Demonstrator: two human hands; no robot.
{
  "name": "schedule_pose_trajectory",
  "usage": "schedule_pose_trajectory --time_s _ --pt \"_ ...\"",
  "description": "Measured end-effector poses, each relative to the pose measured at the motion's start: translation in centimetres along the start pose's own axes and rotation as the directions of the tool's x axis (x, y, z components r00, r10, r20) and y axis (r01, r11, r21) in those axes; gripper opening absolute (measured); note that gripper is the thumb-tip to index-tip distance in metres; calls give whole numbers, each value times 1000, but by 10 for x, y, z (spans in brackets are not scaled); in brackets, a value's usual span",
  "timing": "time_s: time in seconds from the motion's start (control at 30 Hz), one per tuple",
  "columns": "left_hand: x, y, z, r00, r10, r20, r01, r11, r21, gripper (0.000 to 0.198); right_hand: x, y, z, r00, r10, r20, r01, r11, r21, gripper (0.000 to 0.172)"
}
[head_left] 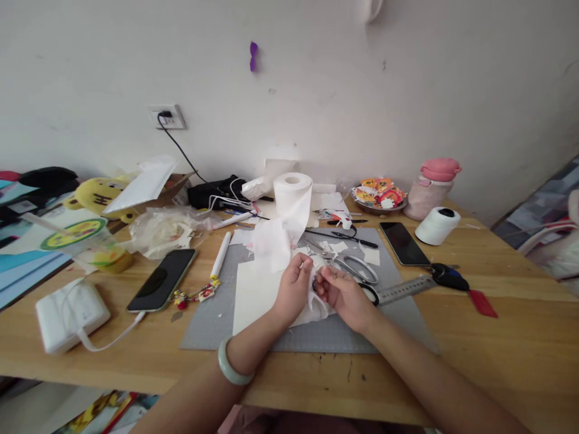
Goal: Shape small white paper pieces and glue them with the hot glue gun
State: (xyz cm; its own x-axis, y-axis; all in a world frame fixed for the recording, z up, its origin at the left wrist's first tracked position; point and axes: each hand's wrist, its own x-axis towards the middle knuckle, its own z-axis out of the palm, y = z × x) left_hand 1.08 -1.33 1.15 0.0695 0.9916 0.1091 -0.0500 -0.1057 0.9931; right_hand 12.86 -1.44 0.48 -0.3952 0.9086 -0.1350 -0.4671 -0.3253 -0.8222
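My left hand (294,289) is closed, its fingers and thumb gathered on a crumpled white tissue (318,308) that hangs below both hands. Close beside it, my right hand (346,295) is pinched shut at the tissue's edge. A small dark thing shows at its fingertips, too small to name. Both hands are above a grey cutting mat (212,325) and a cream sheet of paper (251,295). Just beyond the right hand lie silver scissors (362,269) and a metal ruler (404,290). Behind the hands stands a white tissue roll (289,196), its loose end draped forward.
To the left are a phone (163,280) on a cable, a white power bank (72,314) and a drink cup (106,250). Another phone (404,243), a thread spool (437,226) and a pink bottle (429,193) stand right. A bowl (382,208) holds colourful pieces.
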Motion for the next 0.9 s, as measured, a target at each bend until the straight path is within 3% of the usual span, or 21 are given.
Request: schedule_pose_trajectory --time_s 0.17,0.37,0.77,0.9 --pt "-2 -5 -3 999 36 11 -37 998 54 22 1 5 1 999 5 -42 -7 999 -51 30" --pt "-3 -4 0 995 -19 100 19 1000 -3 22 0 10 0 997 -16 -71 10 997 -80 38" --pt "-4 6 -1 976 -98 193 135 972 -193 36 0 10 -2 1000 13 0 -13 999 43 37" --pt "0 5 -4 984 -88 152 116 975 -189 37 -2 0 -1 1000 8 16 -9 996 86 39"
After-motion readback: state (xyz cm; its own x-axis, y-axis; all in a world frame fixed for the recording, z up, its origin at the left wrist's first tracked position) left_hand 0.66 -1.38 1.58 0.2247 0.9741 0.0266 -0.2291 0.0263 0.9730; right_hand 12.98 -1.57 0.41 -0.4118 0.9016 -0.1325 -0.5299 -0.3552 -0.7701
